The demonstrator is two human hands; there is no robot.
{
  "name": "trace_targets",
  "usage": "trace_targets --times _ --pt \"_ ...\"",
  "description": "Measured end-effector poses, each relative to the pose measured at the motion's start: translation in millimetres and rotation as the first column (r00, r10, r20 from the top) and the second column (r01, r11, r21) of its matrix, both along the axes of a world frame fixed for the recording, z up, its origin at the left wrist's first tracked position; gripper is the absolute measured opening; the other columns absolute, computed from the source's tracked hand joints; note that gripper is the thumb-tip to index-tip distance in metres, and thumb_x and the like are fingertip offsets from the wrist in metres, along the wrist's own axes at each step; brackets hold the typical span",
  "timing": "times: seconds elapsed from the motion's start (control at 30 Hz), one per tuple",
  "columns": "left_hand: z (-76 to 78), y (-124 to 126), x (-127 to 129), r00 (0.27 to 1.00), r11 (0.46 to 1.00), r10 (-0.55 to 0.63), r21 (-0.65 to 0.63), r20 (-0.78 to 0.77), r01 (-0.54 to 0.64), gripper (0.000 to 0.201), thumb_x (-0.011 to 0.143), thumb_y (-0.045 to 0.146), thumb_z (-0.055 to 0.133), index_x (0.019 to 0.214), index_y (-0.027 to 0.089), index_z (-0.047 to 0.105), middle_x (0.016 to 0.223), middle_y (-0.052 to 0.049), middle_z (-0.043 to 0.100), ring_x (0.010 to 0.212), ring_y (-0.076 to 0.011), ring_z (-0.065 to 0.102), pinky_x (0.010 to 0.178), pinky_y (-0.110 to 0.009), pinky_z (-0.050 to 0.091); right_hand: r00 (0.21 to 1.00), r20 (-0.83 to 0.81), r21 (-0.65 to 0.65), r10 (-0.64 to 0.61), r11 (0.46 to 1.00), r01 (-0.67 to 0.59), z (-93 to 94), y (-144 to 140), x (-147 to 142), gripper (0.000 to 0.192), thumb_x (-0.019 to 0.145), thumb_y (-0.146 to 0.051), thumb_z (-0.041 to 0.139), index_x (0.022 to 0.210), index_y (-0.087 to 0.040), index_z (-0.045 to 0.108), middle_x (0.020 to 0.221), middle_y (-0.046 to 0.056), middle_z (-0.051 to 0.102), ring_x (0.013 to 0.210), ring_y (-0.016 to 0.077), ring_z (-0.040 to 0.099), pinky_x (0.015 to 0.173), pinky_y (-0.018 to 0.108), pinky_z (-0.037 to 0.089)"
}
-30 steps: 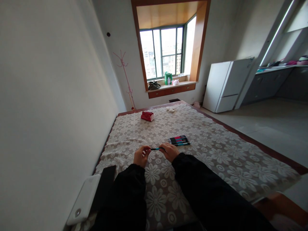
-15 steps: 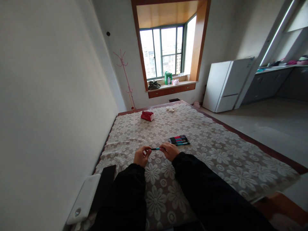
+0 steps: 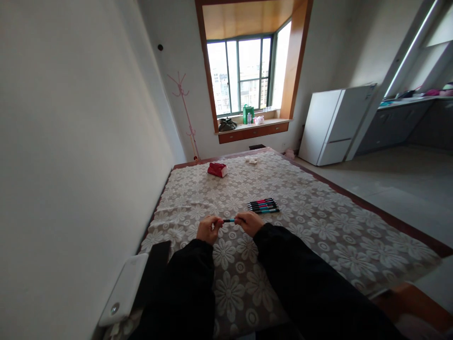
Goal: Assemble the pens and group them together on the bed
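Between my two hands a black and blue pen (image 3: 229, 220) is held level above the flowered tablecloth (image 3: 240, 267). The fingers of my left hand (image 3: 209, 229) are pinched on its left end. My right hand (image 3: 249, 222) is closed on its right end, with part of the pen hidden under the fingers. Just beyond my right hand lies a row of several pens (image 3: 262, 206) side by side, black with red or blue parts.
A red tissue pack (image 3: 217, 170) and a small whitish item (image 3: 251, 161) lie farther back on the cloth. At the near left are a white power bank-like box (image 3: 123, 290) and a dark flat object (image 3: 155, 264), beside the wall. A white fridge (image 3: 336, 125) stands beyond the table at right.
Both hands keep their hold on the pen, nearly in the same place. The view has shifted very slightly; the row of pens lies as before.
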State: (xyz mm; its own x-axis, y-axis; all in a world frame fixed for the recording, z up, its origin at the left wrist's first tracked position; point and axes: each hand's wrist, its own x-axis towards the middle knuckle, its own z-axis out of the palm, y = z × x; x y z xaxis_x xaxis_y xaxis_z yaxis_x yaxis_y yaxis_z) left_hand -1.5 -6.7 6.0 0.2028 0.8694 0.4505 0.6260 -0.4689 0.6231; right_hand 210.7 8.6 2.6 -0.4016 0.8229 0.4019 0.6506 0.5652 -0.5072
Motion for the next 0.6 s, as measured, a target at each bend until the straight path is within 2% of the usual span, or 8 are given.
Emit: trace_targets --times 0.1,0.2,0.43,0.6 --pt "-1.7 1.0 0.2 1.000 1.000 0.029 -0.004 0.011 -0.029 0.022 0.083 0.037 0.056 0.086 0.021 0.069 0.075 -0.003 0.065 0.060 -0.0117 0.053 0.054 -0.022 0.038 0.998 -0.065 0.065 0.003 0.998 0.001 -0.3 1.1 0.2 0.007 0.084 -0.023 0.059 0.086 -0.021 0.065 0.080 0.003 0.065 0.078 0.0179 0.059 0.070 0.028 0.043" --pt "-3.9 1.7 0.4 0.997 0.997 0.073 -0.025 0.031 -0.073 0.024 0.081 0.040 0.057 0.089 0.020 0.068 0.073 -0.002 0.063 0.059 -0.0118 0.053 0.053 -0.022 0.037 0.994 -0.104 0.168 0.045 0.985 -0.027 1.0 0.4 0.5 0.008 0.084 -0.022 0.060 0.091 -0.021 0.062 0.086 0.005 0.063 0.087 0.0193 0.056 0.077 0.030 0.043" --pt "0.9 -2.2 2.4 0.999 0.998 0.045 -0.047 -0.008 -0.045 0.033 0.082 0.048 0.051 0.071 0.018 0.059 0.061 0.001 0.054 0.055 -0.0104 0.048 0.049 -0.021 0.032 0.985 -0.153 0.206 0.075 0.978 -0.042 2.7 -0.2 0.1 0.008 0.084 -0.019 0.060 0.092 -0.021 0.060 0.088 0.004 0.061 0.089 0.0193 0.053 0.080 0.031 0.043" --pt "3.6 -3.4 2.9 0.999 0.995 0.031 -0.094 0.006 -0.030 0.045 0.087 0.050 0.038 0.059 0.018 0.050 0.052 0.003 0.043 0.049 -0.0092 0.039 0.046 -0.021 0.025 0.983 -0.153 0.213 0.102 0.975 -0.068 1.4 0.0 0.6 0.008 0.087 -0.023 0.058 0.093 -0.021 0.060 0.087 0.005 0.061 0.088 0.0192 0.053 0.079 0.031 0.044"
